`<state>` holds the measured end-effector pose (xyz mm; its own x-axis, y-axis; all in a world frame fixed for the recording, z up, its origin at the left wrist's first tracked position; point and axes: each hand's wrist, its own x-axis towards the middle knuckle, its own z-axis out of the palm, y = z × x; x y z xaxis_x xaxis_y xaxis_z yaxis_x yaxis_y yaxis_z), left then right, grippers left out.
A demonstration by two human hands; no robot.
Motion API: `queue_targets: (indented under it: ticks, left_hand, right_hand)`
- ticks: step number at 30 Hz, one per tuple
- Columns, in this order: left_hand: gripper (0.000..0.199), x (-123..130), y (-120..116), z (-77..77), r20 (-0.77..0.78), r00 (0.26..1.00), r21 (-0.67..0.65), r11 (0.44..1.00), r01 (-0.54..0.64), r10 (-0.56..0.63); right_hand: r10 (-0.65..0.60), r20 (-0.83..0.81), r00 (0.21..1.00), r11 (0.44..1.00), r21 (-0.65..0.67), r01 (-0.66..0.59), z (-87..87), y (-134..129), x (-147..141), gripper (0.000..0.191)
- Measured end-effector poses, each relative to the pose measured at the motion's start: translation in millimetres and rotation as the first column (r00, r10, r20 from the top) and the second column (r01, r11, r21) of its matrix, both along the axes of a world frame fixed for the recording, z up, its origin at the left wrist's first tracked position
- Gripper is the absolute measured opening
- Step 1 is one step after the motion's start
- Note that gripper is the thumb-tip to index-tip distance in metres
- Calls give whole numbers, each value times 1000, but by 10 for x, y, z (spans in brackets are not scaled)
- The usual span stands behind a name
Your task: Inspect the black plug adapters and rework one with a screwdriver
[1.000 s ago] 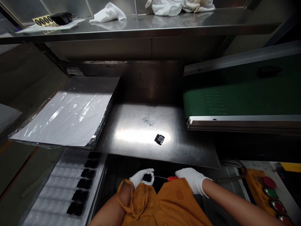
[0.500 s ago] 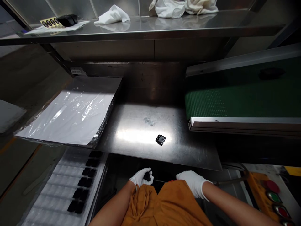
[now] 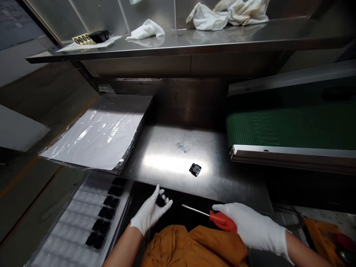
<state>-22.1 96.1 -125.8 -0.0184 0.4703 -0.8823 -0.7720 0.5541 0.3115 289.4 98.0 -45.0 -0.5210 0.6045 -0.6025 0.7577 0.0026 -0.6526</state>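
The gloved left hand [image 3: 148, 212] is half-curled, its fingertips pinching a small black connector [image 3: 160, 201] clear of the palm, while the gloved right hand [image 3: 249, 226] closes firmly round the red handle of a screwdriver [image 3: 222, 221], its steel shaft [image 3: 194, 210] pointing across and ending just short of the left hand. (A fingertip pinch leaves the connector exposed; a full-fist hold steadies the shaft.) Ahead of the hands, a matching connector [image 3: 195, 169] lies on the steel surface [image 3: 230, 181]; a tray of black parts [image 3: 69, 222] sits left of the left hand.
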Motion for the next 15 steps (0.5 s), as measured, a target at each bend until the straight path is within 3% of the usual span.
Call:
queue_targets:
  ticks: [4, 9, 11, 13, 15]
  left_hand:
    - [16, 238, 147, 316, 127, 977, 20, 984, -176, 172]
    - [21, 597, 146, 633, 330, 912, -62, 970, -235, 242]
    - [20, 677, 113, 731, 380, 893, -69, 970, -233, 242]
    - [19, 711, 86, 804, 411, 879, -89, 971, -224, 240]
    - [19, 715, 68, 850, 393, 885, -113, 968, -222, 249]
  right_hand:
    - [43, 0, 999, 998, 44, -43, 127, -44, -40, 30]
    - [67, -24, 997, 992, 109, -64, -15, -114, -39, 70]
    - [46, -34, 998, 974, 224, -37, -74, -98, 39, 72]
    - [-20, -51, 999, 908, 418, 39, -69, -38, 173, 66]
    - [-150, -120, 981, 766, 613, 192, 25, 63, 342, 62]
